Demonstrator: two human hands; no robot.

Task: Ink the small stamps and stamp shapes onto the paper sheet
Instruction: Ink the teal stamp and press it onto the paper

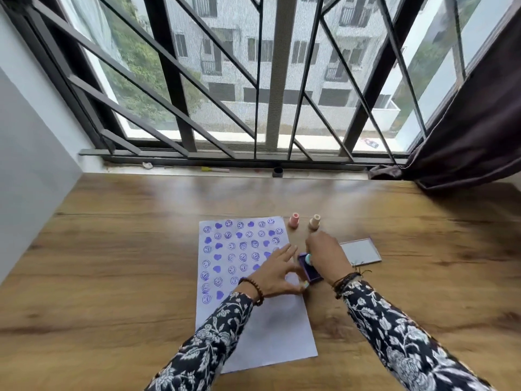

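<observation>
A white paper sheet (262, 328) lies on the wooden table, its upper part covered with rows of purple hearts and smiley faces. My right hand (328, 256) grips a small teal-topped stamp (308, 259) and presses it onto the purple ink pad (310, 270), which sits just right of the sheet. My left hand (277, 273) rests on the sheet's right edge, fingers spread, thumb and fingertips at the pad's left side. Two more small stamps stand upright beyond the pad, one pink (294, 220), one beige (314, 222).
The ink pad's lid (361, 252) lies flat to the right of my right hand. On the window sill at the back are a marker (215, 169) and a small dark cup (277, 172). A dark curtain (465, 142) hangs at the right.
</observation>
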